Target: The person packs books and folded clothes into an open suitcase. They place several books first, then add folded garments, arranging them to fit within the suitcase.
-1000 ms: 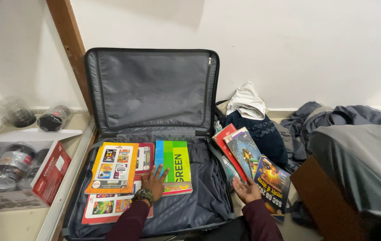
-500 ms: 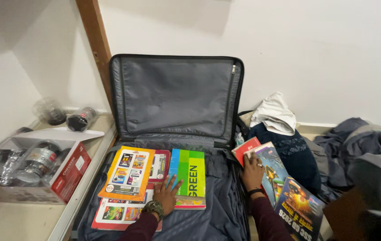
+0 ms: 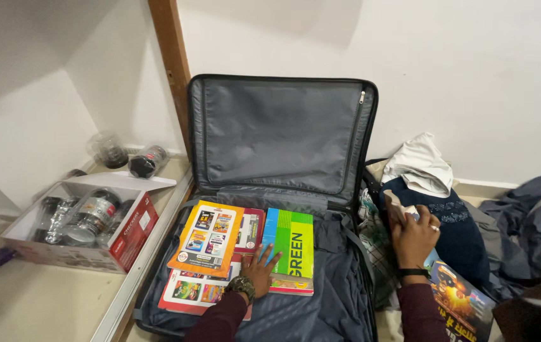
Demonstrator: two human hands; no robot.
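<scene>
Head view: your left hand point(image 3: 259, 269) is lying flat, fingers spread, holding nothing, steadying the green-and-blue paperback book point(image 3: 292, 247) in the open dark fabric suitcase point(image 3: 340, 304). Your right hand point(image 3: 413, 235) is gripping a book beside it, its cover hidden. Packing step; next calls for placing it alongside.

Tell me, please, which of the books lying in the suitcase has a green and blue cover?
The rightmost book, beside the left hand; the others are orange or red and white.
</scene>
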